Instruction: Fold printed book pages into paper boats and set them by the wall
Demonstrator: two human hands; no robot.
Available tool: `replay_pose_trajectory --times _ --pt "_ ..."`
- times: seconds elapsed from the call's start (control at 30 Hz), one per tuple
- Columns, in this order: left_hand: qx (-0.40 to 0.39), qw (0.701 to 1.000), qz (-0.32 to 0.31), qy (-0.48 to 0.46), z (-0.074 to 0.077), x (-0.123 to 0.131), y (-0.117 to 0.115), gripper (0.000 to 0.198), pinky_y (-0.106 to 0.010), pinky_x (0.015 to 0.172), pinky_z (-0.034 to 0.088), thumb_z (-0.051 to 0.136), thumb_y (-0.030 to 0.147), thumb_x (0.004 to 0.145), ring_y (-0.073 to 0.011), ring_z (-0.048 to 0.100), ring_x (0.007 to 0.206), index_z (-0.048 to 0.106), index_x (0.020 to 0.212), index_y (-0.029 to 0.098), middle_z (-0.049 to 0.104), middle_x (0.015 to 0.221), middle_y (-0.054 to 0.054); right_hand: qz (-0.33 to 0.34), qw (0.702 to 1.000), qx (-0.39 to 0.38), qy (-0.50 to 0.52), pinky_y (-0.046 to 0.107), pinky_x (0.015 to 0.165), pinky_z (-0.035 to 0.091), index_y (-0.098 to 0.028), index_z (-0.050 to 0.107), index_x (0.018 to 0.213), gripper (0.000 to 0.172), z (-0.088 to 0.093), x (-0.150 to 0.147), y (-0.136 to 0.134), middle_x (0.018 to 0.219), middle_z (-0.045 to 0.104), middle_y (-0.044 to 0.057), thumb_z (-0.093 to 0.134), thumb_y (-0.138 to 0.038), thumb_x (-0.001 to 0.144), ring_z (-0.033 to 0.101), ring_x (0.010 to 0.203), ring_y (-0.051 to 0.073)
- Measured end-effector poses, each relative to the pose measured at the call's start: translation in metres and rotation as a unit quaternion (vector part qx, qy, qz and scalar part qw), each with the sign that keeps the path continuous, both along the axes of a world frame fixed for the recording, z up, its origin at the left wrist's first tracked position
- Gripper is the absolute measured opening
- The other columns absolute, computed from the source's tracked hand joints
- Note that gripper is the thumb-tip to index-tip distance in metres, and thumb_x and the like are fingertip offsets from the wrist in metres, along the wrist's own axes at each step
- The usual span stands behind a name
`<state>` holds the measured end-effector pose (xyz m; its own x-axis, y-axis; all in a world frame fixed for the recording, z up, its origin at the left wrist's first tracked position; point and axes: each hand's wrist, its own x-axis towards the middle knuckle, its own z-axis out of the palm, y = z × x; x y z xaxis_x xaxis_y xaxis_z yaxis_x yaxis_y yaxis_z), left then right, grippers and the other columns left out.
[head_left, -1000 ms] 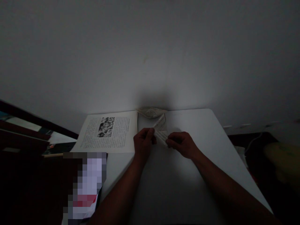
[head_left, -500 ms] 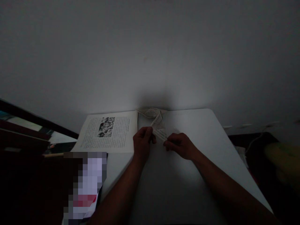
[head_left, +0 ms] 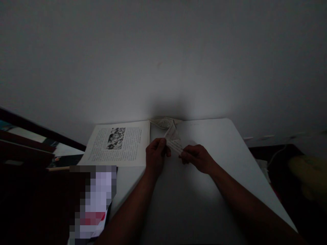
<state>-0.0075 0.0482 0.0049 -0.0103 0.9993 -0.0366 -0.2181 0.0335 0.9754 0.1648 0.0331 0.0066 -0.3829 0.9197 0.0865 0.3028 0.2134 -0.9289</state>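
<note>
A folded piece of printed paper (head_left: pixel 174 140), pointed at its top, is held up between my two hands over the white table. My left hand (head_left: pixel 156 153) pinches its left edge between thumb and fingers. At its lower right corner, my right hand (head_left: pixel 195 157) grips the paper with thumb and forefinger. Just behind, against the wall, lies another folded paper shape (head_left: pixel 163 123) with print on it. An open book or stack of printed pages (head_left: pixel 135 144) with a dark picture rests left of my left hand.
The white table (head_left: pixel 219 143) stands against a grey wall (head_left: pixel 163 61). A pixelated bright screen-like object (head_left: pixel 99 197) lies at the table's left front. Dark furniture (head_left: pixel 22 146) is at far left; a blurred yellowish object (head_left: pixel 306 173) sits low at right.
Almost nothing differs. My right hand and the paper corner it grips have shifted very slightly to the right; my left hand keeps its pinch.
</note>
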Motion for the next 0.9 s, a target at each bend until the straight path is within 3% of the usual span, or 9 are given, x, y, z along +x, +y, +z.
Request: replay_pose_trajectory --times 0.17,0.47,0.77,0.9 --pt "-0.006 1.000 0.000 -0.027 -0.0004 0.0002 0.0016 0.028 -0.020 0.045 0.031 0.056 0.040 0.083 -0.0073 0.044 0.042 0.052 0.069 0.016 0.051 0.045 0.005 0.002 1.000 0.000 0.000 0.022 0.053 0.043 -0.016 0.065 0.064 0.036 -0.0016 -0.0001 0.0004 0.059 0.062 0.002 0.051 -0.041 0.085 0.056 0.054 0.010" --pt "-0.001 1.000 0.026 0.014 0.0029 0.0009 0.0012 0.029 -0.020 0.045 0.032 0.057 0.041 0.081 -0.0071 0.043 0.041 0.053 0.066 0.017 0.051 0.045 0.004 -0.017 0.999 -0.027 -0.002 0.022 0.053 0.043 -0.016 0.064 0.067 0.030 -0.0029 -0.0008 0.0020 0.058 0.062 0.001 0.052 -0.037 0.085 0.055 0.054 0.010" --pt "0.028 0.997 0.056 0.037 -0.0049 -0.0016 -0.0009 0.028 -0.021 0.046 0.033 0.059 0.041 0.081 -0.0076 0.045 0.043 0.056 0.068 0.017 0.051 0.045 0.005 -0.019 0.999 -0.033 0.018 0.021 0.052 0.042 -0.016 0.064 0.074 0.027 -0.0048 -0.0012 0.0018 0.057 0.061 0.000 0.051 -0.036 0.085 0.054 0.052 0.010" --pt "0.016 0.999 0.038 0.036 -0.0039 -0.0011 -0.0005 0.031 -0.021 0.044 0.031 0.058 0.044 0.081 -0.0076 0.043 0.040 0.056 0.068 0.016 0.052 0.044 0.004 -0.023 1.000 -0.018 0.009 0.021 0.052 0.042 -0.016 0.065 0.070 0.027 -0.0046 0.0002 0.0017 0.057 0.061 0.000 0.053 -0.036 0.085 0.054 0.052 0.010"
